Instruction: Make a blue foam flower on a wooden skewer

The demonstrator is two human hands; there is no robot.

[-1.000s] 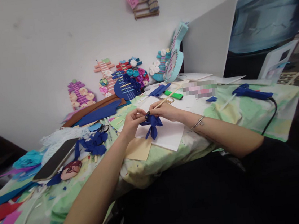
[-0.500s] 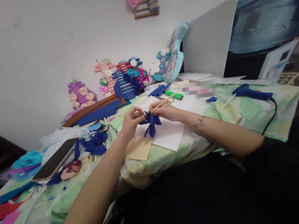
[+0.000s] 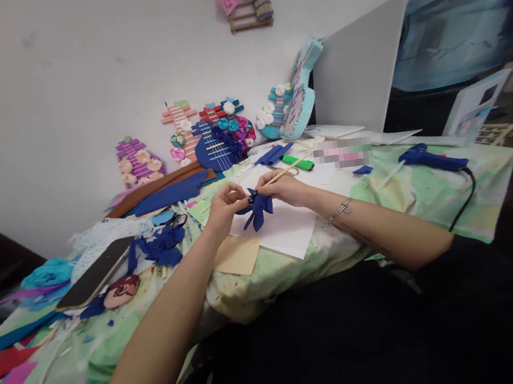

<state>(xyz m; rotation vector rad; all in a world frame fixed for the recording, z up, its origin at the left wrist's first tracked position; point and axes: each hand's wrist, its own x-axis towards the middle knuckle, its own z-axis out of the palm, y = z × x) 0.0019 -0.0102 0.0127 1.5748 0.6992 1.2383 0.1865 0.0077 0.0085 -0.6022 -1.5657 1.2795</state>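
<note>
My left grip (image 3: 227, 208) pinches blue folded piece (image 3: 261, 207) above desk's (image 3: 237, 300) near edge, likely steadying folds; my right grip (image 3: 284, 190) pinches it too, thin stick (image 3: 298, 162) tucked in, apparently for handiness.

The single camera looks from the person's head, forward and downward, over the cluttered patterned-cloth table (image 3: 245, 293) toward the plain white wall (image 3: 59, 73)

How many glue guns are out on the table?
1: the blue glue gun, lying on the cloth to the right of the right hand. Another could be hidden under the clutter.
</note>
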